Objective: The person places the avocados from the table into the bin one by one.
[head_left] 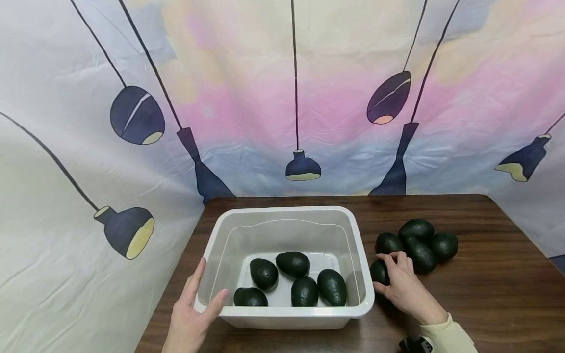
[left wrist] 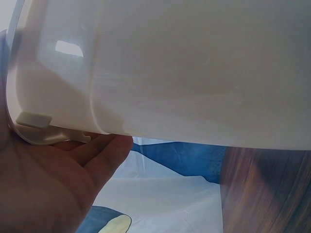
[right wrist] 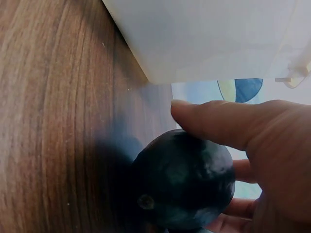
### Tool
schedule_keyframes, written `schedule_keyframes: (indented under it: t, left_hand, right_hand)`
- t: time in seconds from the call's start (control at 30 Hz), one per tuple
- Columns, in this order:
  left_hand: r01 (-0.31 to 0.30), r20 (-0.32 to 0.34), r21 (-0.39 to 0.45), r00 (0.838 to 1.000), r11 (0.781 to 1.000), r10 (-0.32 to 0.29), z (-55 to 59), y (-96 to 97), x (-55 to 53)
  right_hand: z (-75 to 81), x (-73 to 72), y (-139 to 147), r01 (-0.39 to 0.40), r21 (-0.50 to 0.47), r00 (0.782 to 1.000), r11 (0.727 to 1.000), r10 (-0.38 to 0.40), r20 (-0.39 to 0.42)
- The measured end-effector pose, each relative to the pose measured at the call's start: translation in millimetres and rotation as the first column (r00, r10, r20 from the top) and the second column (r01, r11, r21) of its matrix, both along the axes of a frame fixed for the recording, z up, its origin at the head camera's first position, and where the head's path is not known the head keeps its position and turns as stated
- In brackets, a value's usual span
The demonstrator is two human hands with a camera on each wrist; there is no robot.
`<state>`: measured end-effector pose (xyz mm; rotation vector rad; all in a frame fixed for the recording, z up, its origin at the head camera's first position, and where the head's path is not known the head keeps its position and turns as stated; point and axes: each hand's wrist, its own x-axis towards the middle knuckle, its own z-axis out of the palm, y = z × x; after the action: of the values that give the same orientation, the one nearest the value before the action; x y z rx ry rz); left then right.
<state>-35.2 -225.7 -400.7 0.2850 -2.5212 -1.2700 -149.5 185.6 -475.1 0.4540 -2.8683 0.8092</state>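
Note:
A white plastic tub [head_left: 287, 321] stands on the table with several dark green avocados [head_left: 332, 288] on its floor. My left hand [head_left: 189, 314] holds the tub's near left corner, thumb over the rim and fingers along the outside. In the left wrist view the fingers [left wrist: 109, 158] reach under the rim. To the right of the tub, my right hand [head_left: 403, 284] grips one avocado [head_left: 379, 272] between thumb and fingers. The right wrist view shows this avocado [right wrist: 182, 179] close to the table, its stem end visible.
Several more avocados [head_left: 419, 252] lie in a cluster just beyond my right hand. The dark wooden table [head_left: 499, 279] extends to the right. A fabric backdrop [head_left: 265, 98] printed with hanging lamps rises behind and beside it.

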Motion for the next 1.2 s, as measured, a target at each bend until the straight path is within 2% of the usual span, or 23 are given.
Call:
schedule_keyframes:
  t: [0.33,0.63,0.73,0.93,1.2]
  left_hand:
    - [0.016,0.026,0.007,1.0,1.0,-0.016,3.2,0.3,-0.6]
    - [0.013,-0.015,-0.005,1.0,1.0,-0.014,1.5,-0.5,-0.2]
    - [0.007,-0.023,0.0,1.0,1.0,-0.007,0.6,-0.2,0.3]
    - [0.003,0.015,0.004,1.0,1.0,-0.003,1.8,0.2,0.6]
    - [0.016,0.05,0.028,0.999,0.999,-0.018,2.0,-1.0,-1.0]
  right_hand:
    - [1.8,0.7,2,-0.001,-0.015,0.999,1.0,0.002,0.033]
    - [13.3,2.9,5,0.005,-0.059,1.0,0.998,-0.004,0.016]
    - [19.1,3.7,7,0.008,-0.075,1.0,0.997,-0.008,-0.003]
    - [31.6,3.8,12,0.005,-0.094,0.996,0.996,-0.013,-0.087]
    - [56.9,7.3,16,0.015,-0.134,0.984,0.991,-0.038,-0.173]
